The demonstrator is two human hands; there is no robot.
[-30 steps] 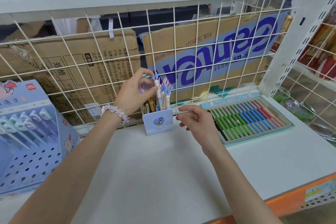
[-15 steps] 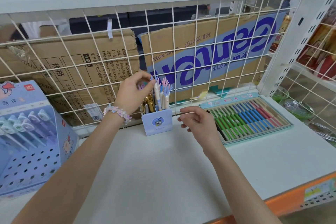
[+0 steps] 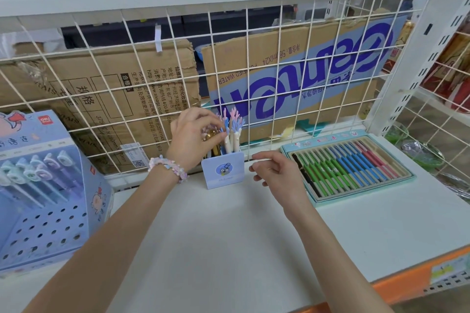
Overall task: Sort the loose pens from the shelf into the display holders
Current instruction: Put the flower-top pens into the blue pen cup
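Fingers of left hand (image 3: 192, 134) pinching pens (image 3: 230, 132) in blue holder (image 3: 223, 170); right hand (image 3: 277, 173) loosely curled, empty, just right.

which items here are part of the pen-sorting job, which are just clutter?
In the job:
left hand at the pens
small blue pen holder
perforated blue display box
tray of coloured pens
right hand, holding nothing

Lying about:
cardboard boxes behind wire grid
beaded bracelet

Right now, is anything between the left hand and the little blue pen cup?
Nothing visible. The left hand is already at the top of the pen cup, its fingers among the pens standing in it. The right hand hovers beside the cup, not blocking it.
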